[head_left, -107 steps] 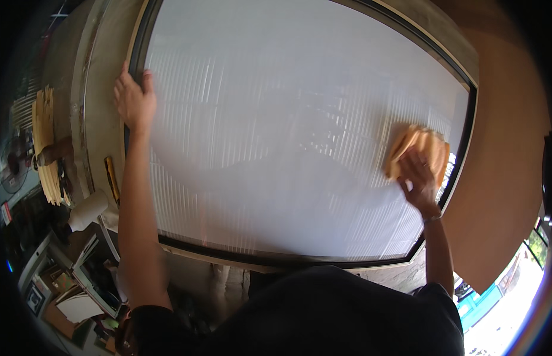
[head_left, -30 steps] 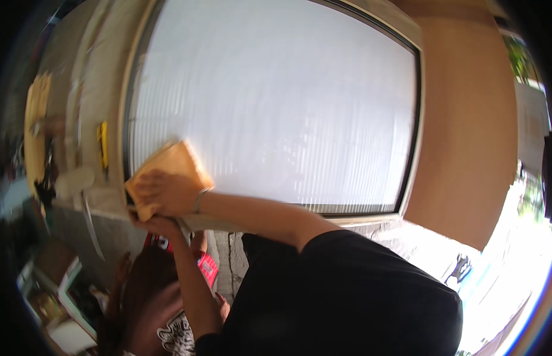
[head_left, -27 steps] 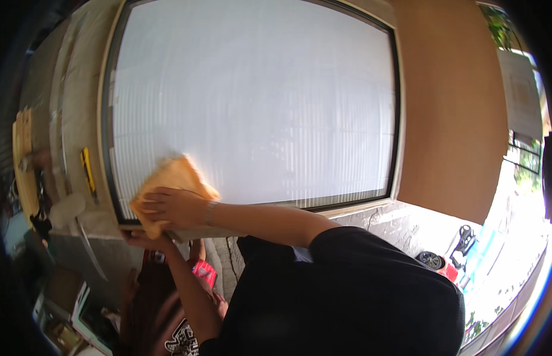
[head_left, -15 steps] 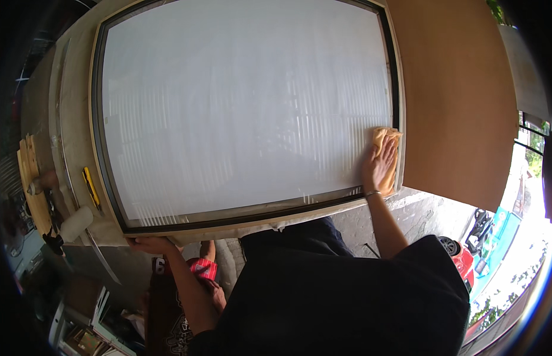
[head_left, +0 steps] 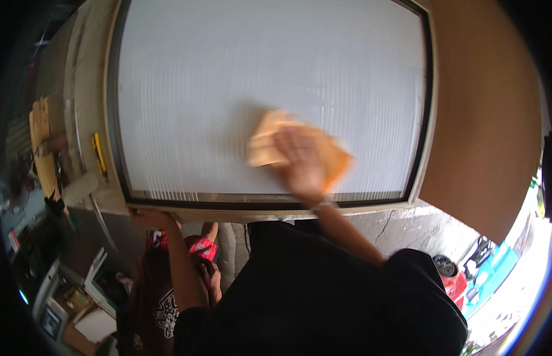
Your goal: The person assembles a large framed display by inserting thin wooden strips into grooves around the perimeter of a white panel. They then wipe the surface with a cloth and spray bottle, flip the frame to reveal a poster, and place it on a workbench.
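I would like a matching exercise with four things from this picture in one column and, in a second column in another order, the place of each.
Things:
1. right hand
2. left hand
3. orange cloth
4. yellow tool

Places:
A. left of the frame, on the beige surface
B. under the lower left corner of the frame
C. flat against the white ribbed panel
D. pressing on the cloth

Pairs: 1-D, 2-B, 3-C, 4-A

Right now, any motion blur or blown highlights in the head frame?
Head view: right hand and orange cloth smear with motion blur on the ribbed white panel; lower right corner is blown out by daylight; panel frame bows from fisheye.
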A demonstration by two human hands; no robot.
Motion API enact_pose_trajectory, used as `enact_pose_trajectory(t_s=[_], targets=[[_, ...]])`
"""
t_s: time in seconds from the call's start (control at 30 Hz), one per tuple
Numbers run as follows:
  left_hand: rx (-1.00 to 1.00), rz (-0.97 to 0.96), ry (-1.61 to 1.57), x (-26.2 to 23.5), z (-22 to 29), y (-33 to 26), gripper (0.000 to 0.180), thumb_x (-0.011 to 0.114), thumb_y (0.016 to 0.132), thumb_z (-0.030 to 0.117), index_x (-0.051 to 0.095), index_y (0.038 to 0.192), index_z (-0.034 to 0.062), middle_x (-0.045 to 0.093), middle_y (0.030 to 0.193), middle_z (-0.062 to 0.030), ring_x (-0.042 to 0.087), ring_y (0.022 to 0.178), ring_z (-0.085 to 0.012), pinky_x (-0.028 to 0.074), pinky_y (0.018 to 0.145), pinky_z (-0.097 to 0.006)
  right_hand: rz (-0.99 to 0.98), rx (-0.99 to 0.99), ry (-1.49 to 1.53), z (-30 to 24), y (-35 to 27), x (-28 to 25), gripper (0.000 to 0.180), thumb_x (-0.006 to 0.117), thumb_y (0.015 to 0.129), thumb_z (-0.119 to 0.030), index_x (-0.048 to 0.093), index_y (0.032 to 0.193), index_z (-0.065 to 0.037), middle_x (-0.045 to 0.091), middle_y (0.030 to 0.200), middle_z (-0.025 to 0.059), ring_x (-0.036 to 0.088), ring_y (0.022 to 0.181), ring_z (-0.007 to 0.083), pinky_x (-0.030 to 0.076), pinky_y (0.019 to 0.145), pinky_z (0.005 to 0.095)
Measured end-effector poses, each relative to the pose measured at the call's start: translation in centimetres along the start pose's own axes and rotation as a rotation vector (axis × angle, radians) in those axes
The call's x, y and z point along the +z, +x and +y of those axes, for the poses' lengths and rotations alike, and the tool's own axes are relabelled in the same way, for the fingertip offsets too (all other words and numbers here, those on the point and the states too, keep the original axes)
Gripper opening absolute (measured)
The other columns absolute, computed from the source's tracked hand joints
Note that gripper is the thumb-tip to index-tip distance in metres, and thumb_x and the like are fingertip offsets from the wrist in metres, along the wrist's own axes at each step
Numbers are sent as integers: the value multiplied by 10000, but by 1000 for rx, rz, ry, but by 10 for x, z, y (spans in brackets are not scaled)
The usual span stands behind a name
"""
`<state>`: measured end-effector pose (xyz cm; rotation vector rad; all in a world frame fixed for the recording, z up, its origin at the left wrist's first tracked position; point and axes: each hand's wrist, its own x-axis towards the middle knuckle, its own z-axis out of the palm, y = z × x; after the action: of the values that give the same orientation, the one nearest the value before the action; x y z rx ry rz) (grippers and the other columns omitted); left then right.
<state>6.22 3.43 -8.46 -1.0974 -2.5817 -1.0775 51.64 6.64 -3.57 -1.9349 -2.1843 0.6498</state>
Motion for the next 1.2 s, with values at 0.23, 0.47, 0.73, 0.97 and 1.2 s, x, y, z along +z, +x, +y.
enact_pose_trajectory(t_s=[0.23, 0.47, 0.73, 0.97, 1.2], targets=[[-53, -11, -82, -5, 15, -8, 633, 336, 1123, 444, 415, 1458, -89, 460, 1468, -303, 490, 1342, -422, 386, 1139, -497, 12, 120, -204, 216, -156, -64, 597, 495, 1024, -390, 485, 1537, -85, 278, 1677, 205, 125, 1582, 414, 28, 1289, 553], [-226, -35, -164, -9, 33, -11, 573, 348, 1132, 344, 346, 1510, -86, 414, 1517, -282, 415, 1411, -387, 300, 1178, -448, -559, -587, -239, -37, -6, 11, 801, 654, 915, -536, 322, 1617, -342, 170, 1725, 85, 135, 1581, 392, 139, 1249, 623], [-312, -68, -186, -7, 37, -1, 690, 343, 1115, 479, 328, 1518, -81, 420, 1481, -283, 441, 1377, -394, 327, 1156, -474, -327, -838, 240, -307, 152, 92, 545, 544, 1008, -399, 486, 1532, -260, 376, 1650, 43, 253, 1564, 240, 215, 1252, 466], [-392, -79, -113, -11, 37, -8, 685, 343, 1116, 454, 304, 1524, -95, 352, 1546, -286, 387, 1423, -392, 280, 1197, -480, -19, -628, -298, -251, 337, 61, 582, 471, 1068, -401, 314, 1620, -311, 231, 1711, 31, 177, 1586, 243, 169, 1288, 448], [-284, -137, -115, -10, 34, -4, 642, 291, 1129, 403, 238, 1545, -82, 304, 1545, -283, 337, 1448, -393, 255, 1216, -507, 473, -363, -54, -210, 542, 41, 510, 407, 1071, -444, 536, 1480, -166, 394, 1636, 94, 299, 1538, 314, 216, 1256, 490]])
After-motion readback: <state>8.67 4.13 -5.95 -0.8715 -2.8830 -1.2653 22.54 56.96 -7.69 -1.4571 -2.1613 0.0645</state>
